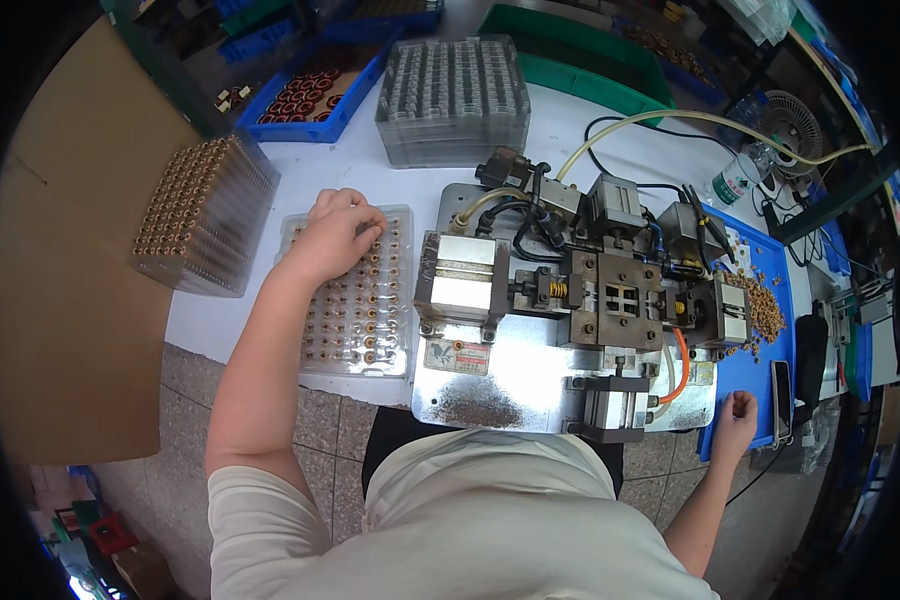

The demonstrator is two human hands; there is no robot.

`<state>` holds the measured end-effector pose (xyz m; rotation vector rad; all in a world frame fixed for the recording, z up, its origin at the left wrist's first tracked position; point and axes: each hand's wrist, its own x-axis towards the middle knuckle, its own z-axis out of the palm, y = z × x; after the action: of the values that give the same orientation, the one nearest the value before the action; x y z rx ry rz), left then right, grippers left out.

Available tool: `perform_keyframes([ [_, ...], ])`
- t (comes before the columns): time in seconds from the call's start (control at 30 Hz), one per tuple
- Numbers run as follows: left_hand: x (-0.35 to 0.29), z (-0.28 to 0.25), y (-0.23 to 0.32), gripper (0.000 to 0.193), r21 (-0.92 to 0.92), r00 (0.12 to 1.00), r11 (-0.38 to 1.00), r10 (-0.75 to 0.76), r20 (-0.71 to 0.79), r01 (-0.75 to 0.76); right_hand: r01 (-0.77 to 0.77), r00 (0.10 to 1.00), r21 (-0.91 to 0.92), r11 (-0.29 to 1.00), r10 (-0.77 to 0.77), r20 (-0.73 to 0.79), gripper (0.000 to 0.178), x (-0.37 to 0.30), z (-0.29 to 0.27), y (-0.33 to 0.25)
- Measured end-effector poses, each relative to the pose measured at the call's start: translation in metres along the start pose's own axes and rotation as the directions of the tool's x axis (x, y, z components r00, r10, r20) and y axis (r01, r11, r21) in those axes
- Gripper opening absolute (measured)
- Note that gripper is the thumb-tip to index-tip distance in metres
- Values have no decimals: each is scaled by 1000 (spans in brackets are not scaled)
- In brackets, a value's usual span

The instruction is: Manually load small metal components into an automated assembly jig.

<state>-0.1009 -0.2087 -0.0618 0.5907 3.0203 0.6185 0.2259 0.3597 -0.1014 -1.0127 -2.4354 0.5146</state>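
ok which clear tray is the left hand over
The low clear tray beside the metal machine; the far-left stack and rear stack stand much taller, untouched.

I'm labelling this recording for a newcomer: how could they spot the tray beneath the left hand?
Find the metal machine on the white table. Just left of it, beneath the left hand, lies a clear tray with rows of copper-coloured parts. It is low, unlike the tall parts-filled stack left of it and the clear stack farther back.

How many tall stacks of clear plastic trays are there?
2: the left stack, beside the brown board, and the far stack, between a blue bin and a green bin. The low tray under the left hand isn't counted. Others may be hidden.
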Motion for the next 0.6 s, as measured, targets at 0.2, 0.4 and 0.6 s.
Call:
perform_keyframes([
  [0.2, -7, 0, 1, 17, -9, 996, 1000, 27, -82, -28, -18, 1000, 16, 1000, 18, -25, 16, 0, 0, 2],
  [0.4, -20, 7, -5, 22, 36, 988, 999, 40, -150, -35, 29, 985, 128, 991, -7, -174, 19, 8, -7, -11],
  [0.6, -33, 1, 5, 24, 101, 961, 994, 78, -266, -53, 331, 942, 312, 891, -293, -162, 25, 22, -28, -128],
])
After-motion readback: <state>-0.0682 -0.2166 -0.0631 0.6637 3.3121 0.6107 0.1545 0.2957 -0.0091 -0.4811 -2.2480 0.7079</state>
